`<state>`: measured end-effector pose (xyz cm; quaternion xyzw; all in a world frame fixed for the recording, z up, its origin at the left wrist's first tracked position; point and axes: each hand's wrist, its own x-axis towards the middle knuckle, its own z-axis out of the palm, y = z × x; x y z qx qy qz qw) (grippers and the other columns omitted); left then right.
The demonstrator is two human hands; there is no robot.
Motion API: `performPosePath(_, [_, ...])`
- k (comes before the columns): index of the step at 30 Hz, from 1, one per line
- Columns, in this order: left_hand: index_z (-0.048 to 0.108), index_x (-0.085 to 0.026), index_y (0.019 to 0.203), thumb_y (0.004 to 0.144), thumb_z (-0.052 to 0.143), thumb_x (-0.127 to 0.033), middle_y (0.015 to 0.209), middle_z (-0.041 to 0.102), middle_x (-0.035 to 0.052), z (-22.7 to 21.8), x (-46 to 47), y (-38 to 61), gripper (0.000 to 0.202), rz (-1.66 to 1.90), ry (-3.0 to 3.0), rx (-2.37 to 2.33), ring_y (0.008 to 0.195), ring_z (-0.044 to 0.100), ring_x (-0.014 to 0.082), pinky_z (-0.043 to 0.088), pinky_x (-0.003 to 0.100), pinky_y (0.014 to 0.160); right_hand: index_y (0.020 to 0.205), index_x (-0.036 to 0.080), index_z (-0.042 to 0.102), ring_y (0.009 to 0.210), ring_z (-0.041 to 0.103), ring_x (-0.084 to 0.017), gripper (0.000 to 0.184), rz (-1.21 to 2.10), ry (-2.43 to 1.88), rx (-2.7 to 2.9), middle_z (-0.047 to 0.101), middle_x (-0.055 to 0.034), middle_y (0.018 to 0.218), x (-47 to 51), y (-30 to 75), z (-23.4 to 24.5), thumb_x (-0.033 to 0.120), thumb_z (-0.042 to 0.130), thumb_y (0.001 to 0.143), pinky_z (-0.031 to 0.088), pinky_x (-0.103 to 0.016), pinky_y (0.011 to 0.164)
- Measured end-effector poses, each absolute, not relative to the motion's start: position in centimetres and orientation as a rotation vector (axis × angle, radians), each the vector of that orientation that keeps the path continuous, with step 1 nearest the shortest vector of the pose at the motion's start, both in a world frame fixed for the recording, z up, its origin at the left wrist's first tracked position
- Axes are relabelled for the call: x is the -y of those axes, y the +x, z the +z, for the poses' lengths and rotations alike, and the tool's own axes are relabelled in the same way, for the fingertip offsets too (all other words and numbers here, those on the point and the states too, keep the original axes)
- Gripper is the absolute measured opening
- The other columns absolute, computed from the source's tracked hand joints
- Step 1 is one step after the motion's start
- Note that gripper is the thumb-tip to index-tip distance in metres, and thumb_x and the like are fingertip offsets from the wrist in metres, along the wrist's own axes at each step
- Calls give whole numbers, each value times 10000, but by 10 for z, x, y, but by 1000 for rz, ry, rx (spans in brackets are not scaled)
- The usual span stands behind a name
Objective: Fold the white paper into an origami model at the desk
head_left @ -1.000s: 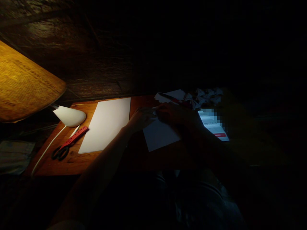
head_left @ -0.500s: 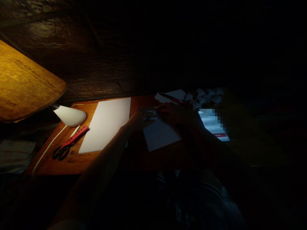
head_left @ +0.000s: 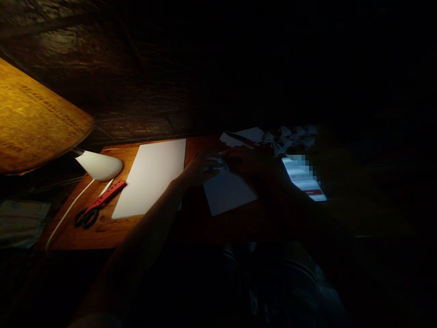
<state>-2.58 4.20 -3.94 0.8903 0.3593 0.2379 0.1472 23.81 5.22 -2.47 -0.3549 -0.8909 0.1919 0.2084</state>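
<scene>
In the head view, the person sits at a wooden desk (head_left: 102, 232) in a dark room, and the only strong light comes from a lamp (head_left: 99, 166) at about 10 o'clock, under a yellow shade (head_left: 34, 118). The left hand (head_left: 203, 169) is near the middle of the desk. Its fingers (head_left: 213, 167) are curled close together on the top part of a small sheet (head_left: 228, 193), and some white paper shows between them. The right hand (head_left: 251, 163) lies just beside it at about 1 o'clock, but it is deep in shadow, so I cannot tell how its fingers stand. The small sheet lies tilted under both hands, near the desk centre. At 9 o'clock there is a large white sheet (head_left: 150, 177), and nearer the lamp lie red-handled scissors (head_left: 89, 215). At 2 o'clock a phone (head_left: 302, 178) shines, its screen partly blurred. Behind the hands, at 1 o'clock, are crumpled paper (head_left: 293, 138) and a paper scrap (head_left: 242, 135).
</scene>
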Motion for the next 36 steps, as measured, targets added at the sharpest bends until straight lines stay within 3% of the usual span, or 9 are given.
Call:
performPosePath(6, [845, -299, 1144, 948, 697, -324, 1391, 718, 91, -41, -45, -26, 247, 622, 2558, -1055, 1336, 656, 299, 511, 552, 1177, 1301, 231, 791, 1342, 663, -278, 327, 482, -979, 2495, 702, -98, 1490, -55, 240, -30, 209, 648, 1008, 506, -470, 1185])
performPosePath(13, [828, -287, 1174, 951, 691, -295, 1500, 690, 69, -33, -41, -23, 261, 543, 2576, -1071, 1406, 610, 306, 469, 573, 1209, 1283, 253, 793, 1348, 652, -271, 344, 481, -970, 2488, 697, -79, 1491, -55, 242, -33, 157, 637, 991, 493, -473, 1187])
performPosePath(21, [798, -328, 1256, 934, 703, -274, 1548, 661, 43, -26, -40, -24, 340, 438, 2604, -1108, 1429, 580, 322, 436, 627, 1206, 1271, 225, 781, 1332, 660, -277, 307, 473, -1018, 2472, 696, -95, 1491, -51, 239, -29, 239, 686, 979, 508, -465, 1159])
performPosePath(31, [770, -306, 1285, 929, 686, -267, 1547, 654, 45, -28, -40, -24, 367, 427, 2632, -1123, 1439, 567, 310, 430, 597, 1222, 1287, 221, 762, 1316, 661, -280, 344, 495, -993, 2488, 699, -108, 1471, -54, 237, -30, 211, 680, 952, 519, -447, 1125])
performPosePath(36, [698, -365, 1415, 920, 676, -262, 1519, 669, 34, -28, -40, -22, 506, 428, 2628, -1109, 1422, 573, 311, 436, 609, 1212, 1289, 210, 764, 1287, 671, -298, 371, 465, -1002, 2479, 711, -117, 1447, -53, 236, -29, 238, 712, 923, 518, -452, 1119])
